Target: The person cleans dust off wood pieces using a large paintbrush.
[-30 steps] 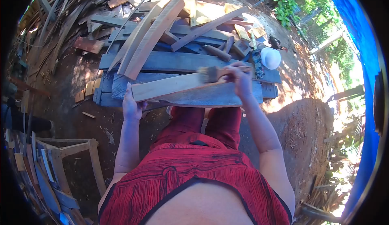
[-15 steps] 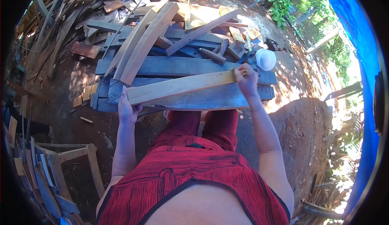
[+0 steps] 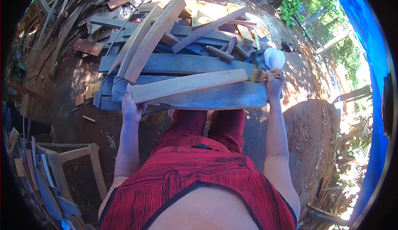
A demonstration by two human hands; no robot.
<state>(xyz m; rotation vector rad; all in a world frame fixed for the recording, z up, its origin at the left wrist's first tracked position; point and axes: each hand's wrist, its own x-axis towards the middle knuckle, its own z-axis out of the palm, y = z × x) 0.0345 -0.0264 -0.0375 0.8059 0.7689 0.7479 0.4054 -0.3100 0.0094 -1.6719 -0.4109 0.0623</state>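
Note:
My left hand (image 3: pixel 132 105) grips the near left end of a pale wooden board (image 3: pixel 188 87), thumb on top and fingers underneath. The board slants up to the right over a weathered grey plank (image 3: pixel 215 97). Past its right end, my right hand (image 3: pixel 273 83) is closed around the handle of a paintbrush (image 3: pixel 260 76), whose bristles point left toward the board's end. Just beyond that hand stands a white container (image 3: pixel 274 59). A hammer (image 3: pixel 222 52) with a thick wooden handle lies on the planks behind the board.
Two long curved boards (image 3: pixel 153 41) lean across the stacked planks at left. Offcuts (image 3: pixel 244 33) pile up behind. A wooden frame (image 3: pixel 76 153) and upright scraps stand at lower left. A blue tarp (image 3: pixel 365 35) hangs along the right, beside bare dirt ground (image 3: pixel 309 134).
My right hand with the paintbrush has moved right, off the board's right end, closer to the white container. My left hand keeps its hold on the board.

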